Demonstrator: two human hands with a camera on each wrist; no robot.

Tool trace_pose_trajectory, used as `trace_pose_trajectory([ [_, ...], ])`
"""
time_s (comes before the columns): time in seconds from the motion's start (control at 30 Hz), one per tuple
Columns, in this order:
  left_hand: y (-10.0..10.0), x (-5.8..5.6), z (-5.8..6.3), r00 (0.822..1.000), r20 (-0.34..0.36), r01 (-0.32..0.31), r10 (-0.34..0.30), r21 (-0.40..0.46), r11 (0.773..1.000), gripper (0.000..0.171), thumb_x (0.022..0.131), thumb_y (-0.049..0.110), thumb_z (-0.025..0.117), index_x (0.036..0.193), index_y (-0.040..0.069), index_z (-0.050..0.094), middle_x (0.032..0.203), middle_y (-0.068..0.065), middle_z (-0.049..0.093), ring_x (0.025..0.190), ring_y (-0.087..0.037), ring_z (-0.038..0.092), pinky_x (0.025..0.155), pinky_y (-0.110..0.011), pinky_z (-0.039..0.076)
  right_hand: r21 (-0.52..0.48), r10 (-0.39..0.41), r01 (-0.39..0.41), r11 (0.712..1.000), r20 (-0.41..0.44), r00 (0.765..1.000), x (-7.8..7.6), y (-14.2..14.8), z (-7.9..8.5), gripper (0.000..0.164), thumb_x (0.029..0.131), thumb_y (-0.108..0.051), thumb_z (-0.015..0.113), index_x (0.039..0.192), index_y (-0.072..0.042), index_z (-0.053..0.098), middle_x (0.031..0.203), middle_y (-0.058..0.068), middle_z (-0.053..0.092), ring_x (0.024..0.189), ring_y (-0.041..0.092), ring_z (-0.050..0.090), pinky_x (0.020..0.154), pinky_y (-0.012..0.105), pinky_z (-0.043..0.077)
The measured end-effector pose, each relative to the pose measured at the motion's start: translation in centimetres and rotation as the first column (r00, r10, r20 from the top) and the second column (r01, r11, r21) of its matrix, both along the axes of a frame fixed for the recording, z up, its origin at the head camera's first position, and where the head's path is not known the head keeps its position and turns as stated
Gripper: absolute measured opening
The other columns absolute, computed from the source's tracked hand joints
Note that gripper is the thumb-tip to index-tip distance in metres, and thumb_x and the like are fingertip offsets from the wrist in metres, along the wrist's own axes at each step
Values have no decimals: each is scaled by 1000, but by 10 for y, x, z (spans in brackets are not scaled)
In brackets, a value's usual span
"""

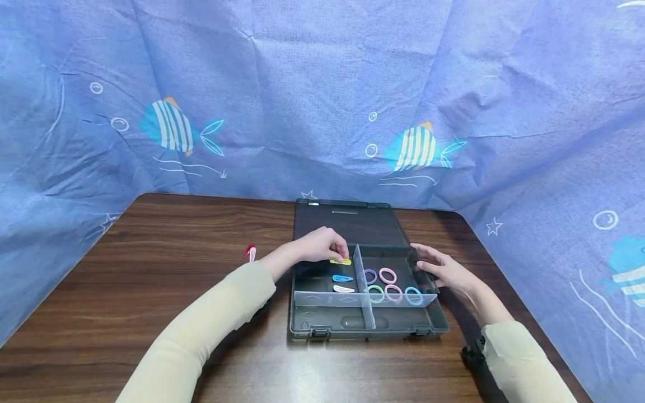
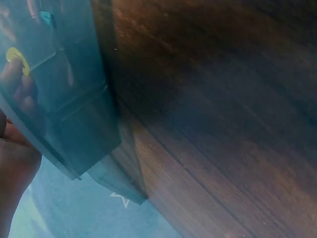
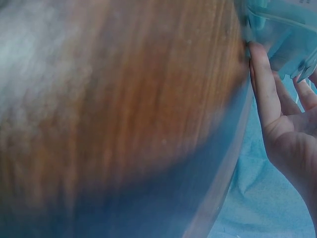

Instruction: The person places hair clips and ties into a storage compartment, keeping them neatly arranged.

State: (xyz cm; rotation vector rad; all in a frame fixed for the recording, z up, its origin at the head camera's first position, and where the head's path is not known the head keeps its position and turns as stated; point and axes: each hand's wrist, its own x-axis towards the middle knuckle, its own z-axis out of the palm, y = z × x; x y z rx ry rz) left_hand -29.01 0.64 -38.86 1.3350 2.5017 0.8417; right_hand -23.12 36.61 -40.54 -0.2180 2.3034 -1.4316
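Note:
A grey see-through organizer box (image 1: 330,331) lies with its lid (image 1: 347,224) folded back. My left hand (image 1: 322,245) reaches into its back left compartment and pinches a yellow hair clip (image 1: 340,262). That clip also shows through the box wall in the left wrist view, at the fingertips. A blue hair clip (image 1: 342,278) and a white hair clip (image 1: 344,289) lie in the same compartment, nearer the front. Against the right side of the box, my right hand (image 1: 445,271) rests with its fingers extended and spread, as the right wrist view shows.
Several hair ties, among them a purple one (image 1: 370,276) and a blue one (image 1: 414,296), lie in the back right compartment. Clear dividers (image 1: 322,299) part the box. On the wooden table (image 1: 151,280), a red and pink item (image 1: 252,253) lies left of the box. A fish-print curtain (image 1: 312,112) hangs behind.

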Motion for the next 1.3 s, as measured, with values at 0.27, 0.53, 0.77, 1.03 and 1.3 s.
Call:
trace_pose_trajectory([
  [0.27,3,2,-8,990,-136,9,-22,-98,995,5,86,24,68,90,23,72,83,14,68,76,2,59,72,-21,47,4,0,0,1000,-9,1000,-1,-2,1,57,100,-26,47,150,-20,22,151,21,21,128,43,36,83,53,49],
  [0.53,4,2,-18,968,-248,7,-46,-157,988,5,88,25,67,91,25,71,89,15,69,81,1,60,75,-25,48,-11,2,-2,1000,-6,1000,-2,-3,0,58,99,-26,48,150,-19,21,151,22,21,127,41,38,83,52,49],
  [0.77,6,4,-24,961,-273,5,-49,-158,987,6,88,22,67,93,23,70,91,13,69,85,-1,61,79,-26,49,-1,-7,7,1000,-4,1000,-1,-4,2,57,100,-24,47,150,-19,21,151,22,21,127,42,38,82,51,49],
  [1.03,8,8,-25,945,-323,-6,-47,-159,987,7,89,17,65,95,19,69,92,8,69,86,-6,61,78,-29,50,-3,-18,18,1000,1,1000,0,-5,3,58,100,-25,47,150,-19,21,150,22,24,125,39,41,80,49,51],
  [1.3,9,7,-22,950,-309,7,-50,-139,990,6,89,19,66,95,19,69,95,8,67,87,-5,60,79,-27,50,-3,-13,13,1000,-4,1000,1,-4,0,59,99,-26,48,151,-19,20,152,20,19,128,41,37,81,48,50],
])
